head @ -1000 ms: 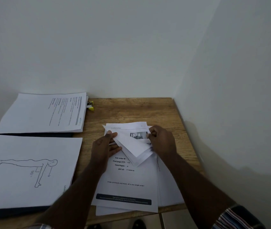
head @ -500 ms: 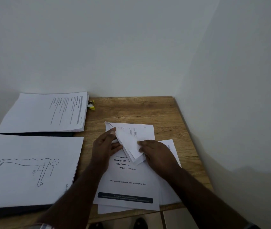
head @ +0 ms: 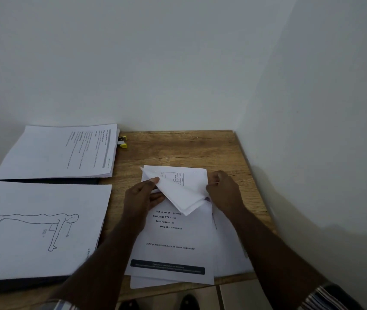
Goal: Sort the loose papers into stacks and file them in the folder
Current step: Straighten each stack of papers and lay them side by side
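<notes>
Wooden table (head: 178,151) in a wall corner, loose papers (head: 173,242), dark folder (head: 43,284) under stacks, yellow clip (head: 122,141)

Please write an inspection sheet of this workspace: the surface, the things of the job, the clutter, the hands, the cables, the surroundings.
Surface: wooden table, set in a wall corner.
Job's things: loose papers in front, top sheets folded back; text stack far left; drawing stack near left, on a dark folder.
Clutter: yellow clip beside the text stack.
Hands: left hand and right hand each pinch the folded-back sheets.
Cables: nothing seen.
Surroundings: white walls; shoes below the table edge.
</notes>
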